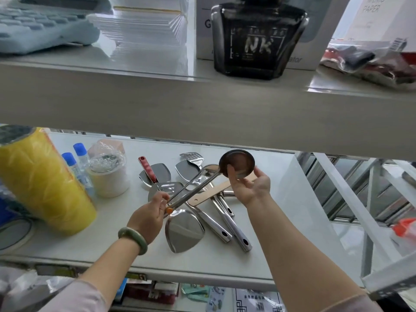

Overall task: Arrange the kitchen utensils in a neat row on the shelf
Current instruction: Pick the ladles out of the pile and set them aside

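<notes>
A steel ladle (pixel 236 162) is lifted over the white shelf (pixel 112 239). My left hand (pixel 149 216) pinches the end of its handle by an orange tip. My right hand (pixel 248 185) cups the round bowl from below, fingers around its rim. Under the ladle lies a crossed heap of steel utensils: a wide spatula (pixel 183 230) nearest me, a slotted turner (pixel 165 189), a red-handled spatula (pixel 148 170), a slotted spatula (pixel 192 156) at the back, and a wooden-handled tool (pixel 210 193). Several steel handles (pixel 234 228) point toward the front right.
A yellow roll (pixel 42 183), two blue-capped glue sticks (pixel 77 158) and a wrapped white tub (pixel 108 174) stand at the shelf's left. The upper shelf board (pixel 202 104) hangs low overhead, holding a dark ink bottle (pixel 258 39). A white rack (pixel 351 199) borders the right.
</notes>
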`<state>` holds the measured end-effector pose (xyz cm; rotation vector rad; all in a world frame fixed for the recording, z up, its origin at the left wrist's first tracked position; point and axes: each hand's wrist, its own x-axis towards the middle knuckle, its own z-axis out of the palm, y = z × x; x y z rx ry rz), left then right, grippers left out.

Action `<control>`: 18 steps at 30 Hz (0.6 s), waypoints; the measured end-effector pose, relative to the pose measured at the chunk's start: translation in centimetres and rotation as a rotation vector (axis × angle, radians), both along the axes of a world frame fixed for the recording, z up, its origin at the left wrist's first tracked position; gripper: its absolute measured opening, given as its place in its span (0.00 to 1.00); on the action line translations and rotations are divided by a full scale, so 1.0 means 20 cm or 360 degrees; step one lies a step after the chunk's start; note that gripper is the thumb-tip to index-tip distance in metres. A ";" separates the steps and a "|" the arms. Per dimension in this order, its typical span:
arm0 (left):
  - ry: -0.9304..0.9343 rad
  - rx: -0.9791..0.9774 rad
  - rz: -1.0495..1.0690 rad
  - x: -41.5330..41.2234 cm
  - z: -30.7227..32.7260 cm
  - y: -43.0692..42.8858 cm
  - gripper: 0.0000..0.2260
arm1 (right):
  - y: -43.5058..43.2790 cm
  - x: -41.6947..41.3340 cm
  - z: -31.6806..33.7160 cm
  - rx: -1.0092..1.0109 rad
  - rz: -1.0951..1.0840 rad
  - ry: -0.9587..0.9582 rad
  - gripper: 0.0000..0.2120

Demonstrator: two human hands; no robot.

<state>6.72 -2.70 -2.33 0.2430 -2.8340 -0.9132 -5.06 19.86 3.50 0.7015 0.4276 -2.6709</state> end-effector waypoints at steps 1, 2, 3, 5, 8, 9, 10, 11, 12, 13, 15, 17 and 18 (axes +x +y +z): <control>0.0008 0.0025 0.0007 -0.01 0.00 0.02 0.10 | -0.01 0.01 0.00 0.0074 0.0019 0.0074 0.23; -0.0003 0.0065 0.0021 -0.02 0.01 0.04 0.10 | -0.03 0.02 -0.01 0.0204 0.0064 0.0124 0.22; -0.0015 0.0110 0.0037 -0.03 0.01 0.06 0.10 | -0.05 0.05 -0.02 0.0388 0.0135 0.0154 0.19; -0.0042 0.0232 0.0083 -0.07 0.02 0.12 0.09 | -0.11 0.11 -0.07 0.0873 0.0311 0.0178 0.09; -0.0071 0.0452 0.0112 -0.13 0.04 0.27 0.08 | -0.22 0.23 -0.17 0.1429 0.0645 0.0342 0.11; -0.0098 0.0522 0.0109 -0.14 0.05 0.34 0.08 | -0.25 0.26 -0.19 0.1527 0.0718 0.0415 0.13; -0.0135 0.0629 0.0108 -0.15 0.06 0.40 0.09 | -0.26 0.28 -0.20 0.1637 0.0764 0.0462 0.13; -0.0173 0.0754 0.0107 -0.16 0.07 0.47 0.09 | -0.25 0.30 -0.20 0.1730 0.0746 0.0483 0.13; -0.0209 0.0855 0.0112 -0.17 0.07 0.53 0.09 | -0.23 0.30 -0.19 0.1786 0.0701 0.0468 0.12; -0.0235 0.0905 0.0104 -0.18 0.08 0.58 0.10 | -0.20 0.30 -0.16 0.1782 0.0647 0.0437 0.12; -0.0259 0.0959 0.0049 -0.19 0.09 0.68 0.10 | -0.10 0.27 -0.14 0.1803 0.0564 0.0365 0.10; -0.0305 0.1023 -0.0135 -0.18 0.11 0.79 0.10 | 0.02 0.22 -0.13 0.1973 0.0544 0.0318 0.10; -0.0337 0.0995 -0.0249 -0.18 0.10 0.84 0.12 | 0.08 0.19 -0.14 0.2118 0.0513 0.0290 0.10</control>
